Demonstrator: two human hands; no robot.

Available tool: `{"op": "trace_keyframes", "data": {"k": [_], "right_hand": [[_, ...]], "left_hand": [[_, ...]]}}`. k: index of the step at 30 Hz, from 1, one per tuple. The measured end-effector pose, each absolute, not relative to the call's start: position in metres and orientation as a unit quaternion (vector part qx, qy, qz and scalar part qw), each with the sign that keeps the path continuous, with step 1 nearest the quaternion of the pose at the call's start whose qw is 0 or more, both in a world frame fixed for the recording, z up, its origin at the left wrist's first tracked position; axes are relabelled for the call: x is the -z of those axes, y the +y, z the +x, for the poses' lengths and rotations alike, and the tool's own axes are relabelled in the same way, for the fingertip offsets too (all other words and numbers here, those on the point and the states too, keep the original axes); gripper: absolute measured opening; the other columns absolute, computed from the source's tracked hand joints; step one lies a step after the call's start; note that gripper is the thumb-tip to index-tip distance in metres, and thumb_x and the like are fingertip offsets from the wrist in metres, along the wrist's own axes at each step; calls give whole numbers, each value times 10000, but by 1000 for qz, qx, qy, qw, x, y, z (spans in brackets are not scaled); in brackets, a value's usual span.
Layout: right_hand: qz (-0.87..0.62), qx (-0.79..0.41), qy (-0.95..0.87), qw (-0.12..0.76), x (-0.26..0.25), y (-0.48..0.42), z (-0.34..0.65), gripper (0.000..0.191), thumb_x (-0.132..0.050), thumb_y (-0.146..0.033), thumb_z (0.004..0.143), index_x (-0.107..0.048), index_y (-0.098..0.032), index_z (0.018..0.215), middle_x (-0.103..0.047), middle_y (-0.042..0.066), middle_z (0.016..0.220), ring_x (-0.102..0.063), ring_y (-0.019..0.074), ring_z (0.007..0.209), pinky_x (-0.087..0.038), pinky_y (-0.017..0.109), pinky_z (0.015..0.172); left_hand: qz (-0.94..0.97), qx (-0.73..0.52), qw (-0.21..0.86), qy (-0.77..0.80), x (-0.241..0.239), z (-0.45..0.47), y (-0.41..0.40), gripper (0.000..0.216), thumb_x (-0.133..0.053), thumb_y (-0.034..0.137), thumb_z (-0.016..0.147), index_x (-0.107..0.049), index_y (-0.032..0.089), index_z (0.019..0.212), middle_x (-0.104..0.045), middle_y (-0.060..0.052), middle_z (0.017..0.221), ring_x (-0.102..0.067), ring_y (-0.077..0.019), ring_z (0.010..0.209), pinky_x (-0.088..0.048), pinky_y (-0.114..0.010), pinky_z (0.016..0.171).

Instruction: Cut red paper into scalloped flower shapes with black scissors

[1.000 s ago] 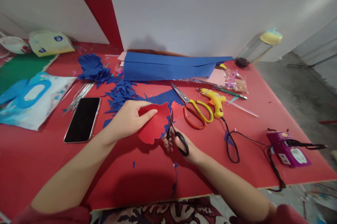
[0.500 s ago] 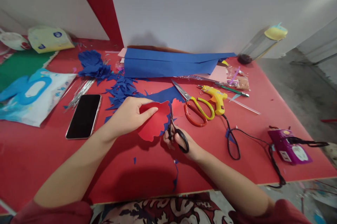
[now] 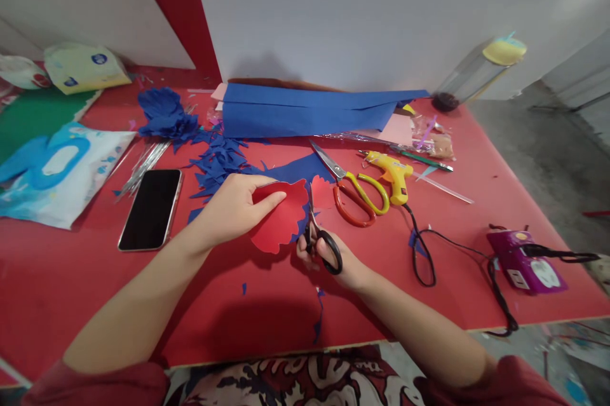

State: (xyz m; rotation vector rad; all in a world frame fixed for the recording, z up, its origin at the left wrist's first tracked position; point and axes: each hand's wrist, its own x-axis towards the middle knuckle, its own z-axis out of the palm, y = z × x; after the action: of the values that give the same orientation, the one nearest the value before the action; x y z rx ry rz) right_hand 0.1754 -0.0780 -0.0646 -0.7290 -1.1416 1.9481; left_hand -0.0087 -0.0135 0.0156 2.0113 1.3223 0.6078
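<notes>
Between the thumb and fingers of my left hand is a red scallop-edged paper piece, with blue paper showing behind its right edge. My right hand grips black-handled scissors by their loops, the blades pointing away from me along the wavy edge. A second, smaller red scalloped piece lies just right of the blades. Behind it rest large scissors with red and yellow handles. Blue paper scraps are heaped beyond my left hand.
A phone and a wipes pack lie left. Folded blue paper stretches along the back. To the right are a yellow glue gun, its looping cord, a purple power block and a clear bottle. A blue paper flower sits back left.
Both hands, the red piece and the black-handled scissors keep nearly the same places. The whole view has shifted slightly.
</notes>
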Motion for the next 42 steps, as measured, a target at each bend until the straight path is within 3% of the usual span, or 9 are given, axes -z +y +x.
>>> {"op": "trace_keyframes", "data": {"k": [7,17,25,42], "right_hand": [[-291,-761,-440,378,68,-79,176,481,-547,-638,771,-441,-169,761,-392,-53,585,-316,61,478,-233,228,459],[-306,-745,-463,370,65,-78,177,515,-549,-669,745,-435,-167,730,-400,-48,566,-325,62,466,-237,231,455],[-279,-765,-461,353,64,-78,179,504,-553,-660,746,-452,-169,788,-417,-43,615,-340,62,484,-250,226,465],[-269,-776,-455,345,57,-77,177,512,-517,-685,754,-430,-181,781,-398,-48,591,-317,75,477,-252,233,471]], "left_hand": [[753,-245,337,509,-14,-7,-14,241,-528,314,816,-698,144,806,-737,-16,823,-663,-169,736,-513,-243,722],[733,-257,358,518,-11,-9,-13,312,-548,354,803,-707,151,979,-729,-46,983,-674,-194,842,-523,-292,839],[731,-251,395,497,-10,-12,-11,273,-562,332,796,-723,189,964,-741,-23,931,-681,-186,849,-545,-256,773],[749,-215,376,502,-13,-12,-8,286,-555,338,787,-726,191,963,-739,-39,961,-671,-214,912,-519,-302,853]]}}
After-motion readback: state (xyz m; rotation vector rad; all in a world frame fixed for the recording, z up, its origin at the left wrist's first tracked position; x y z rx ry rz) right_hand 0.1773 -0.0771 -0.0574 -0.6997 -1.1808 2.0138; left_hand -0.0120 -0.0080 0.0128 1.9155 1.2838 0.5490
